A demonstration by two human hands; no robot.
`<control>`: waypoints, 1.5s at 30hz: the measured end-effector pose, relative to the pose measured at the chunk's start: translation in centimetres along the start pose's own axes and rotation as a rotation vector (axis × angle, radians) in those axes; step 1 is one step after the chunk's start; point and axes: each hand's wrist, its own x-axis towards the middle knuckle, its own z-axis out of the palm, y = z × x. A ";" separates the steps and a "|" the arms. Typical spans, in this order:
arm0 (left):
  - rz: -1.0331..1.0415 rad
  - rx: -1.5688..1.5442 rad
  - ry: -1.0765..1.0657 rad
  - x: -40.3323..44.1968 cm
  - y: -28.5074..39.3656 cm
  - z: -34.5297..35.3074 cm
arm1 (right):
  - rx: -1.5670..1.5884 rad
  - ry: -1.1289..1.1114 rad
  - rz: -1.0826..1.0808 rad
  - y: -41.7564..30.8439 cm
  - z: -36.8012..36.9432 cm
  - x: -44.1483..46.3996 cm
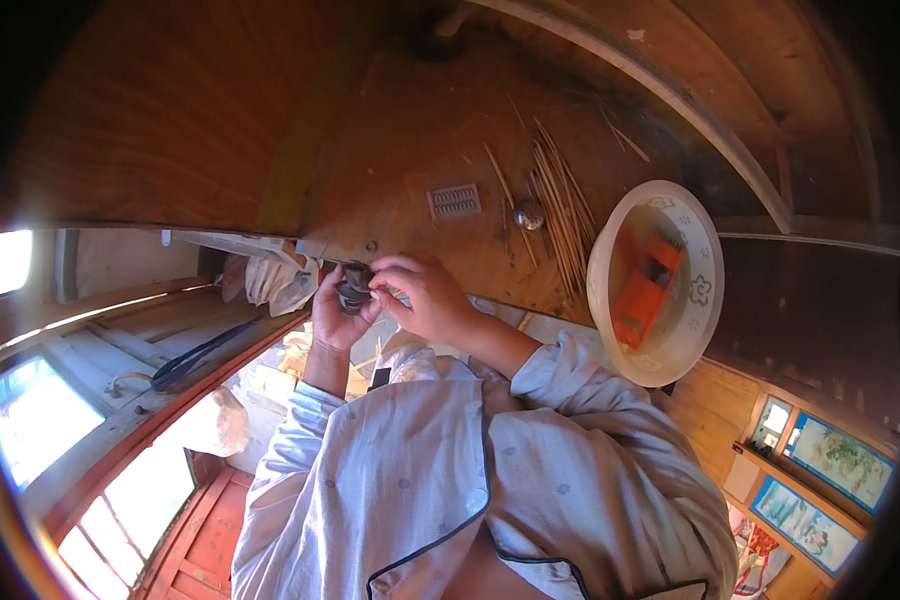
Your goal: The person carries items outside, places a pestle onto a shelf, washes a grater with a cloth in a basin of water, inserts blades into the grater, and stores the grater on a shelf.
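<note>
A small dark, rounded thing (353, 287) sits in my left hand (336, 312), whose fingers are curled around its side. It looks ridged or coiled, but I cannot make out its kind. My right hand (420, 292) meets it from the right, thumb and fingertips pinched together at its edge. Both hands are close together near the front edge of the brown wooden surface (400, 190). Just beyond them lies a small ring (372, 246). A pale rectangular piece with rows of slots (454, 202) lies farther back.
A white basin (707, 345) with an orange slicer-like tool (650, 295) stands at right. Beside it lie several thin wooden sticks (562, 200) and a round shiny metal piece (528, 213). Plastic bags (275, 282) sit at left, above a window ledge with a dark strap (200, 358).
</note>
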 end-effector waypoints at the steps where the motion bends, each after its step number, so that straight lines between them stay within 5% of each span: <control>1: 0.018 0.005 -0.040 -0.2 0.5 -0.3 | 0.039 0.027 -0.003 -0.2 0.1 0.1; 2: 0.027 0.016 -0.050 -0.1 1.2 -0.9 | 0.077 0.056 -0.004 -0.3 0.2 0.1; 5: 0.014 0.021 -0.044 0.1 1.7 1.0 | 0.196 0.131 0.557 0.7 -1.4 -0.4; 9: 0.003 0.045 -0.070 0.2 1.3 1.1 | -0.637 0.293 0.721 11.0 -4.7 -4.5; 12: -0.054 0.048 0.027 0.4 0.6 0.8 | -0.843 0.185 0.804 11.8 -6.3 -5.7; 15: -0.047 0.098 0.056 0.5 -0.5 0.5 | -0.748 0.083 0.969 10.9 -7.2 -5.4; 18: -0.070 0.097 0.059 0.3 -0.8 0.6 | 0.142 0.240 1.157 9.9 -7.8 -5.0; 27: 0.028 0.095 0.071 -3.0 1.1 0.4 | 1.078 0.084 0.770 1.4 -7.7 -2.1; 41: 0.334 -0.123 0.011 -13.4 2.3 -3.7 | 1.241 -0.736 0.507 -9.9 2.2 5.2; 45: 0.419 -0.178 -0.042 -15.4 2.3 -4.7 | 1.121 -0.821 0.455 -11.4 4.6 6.3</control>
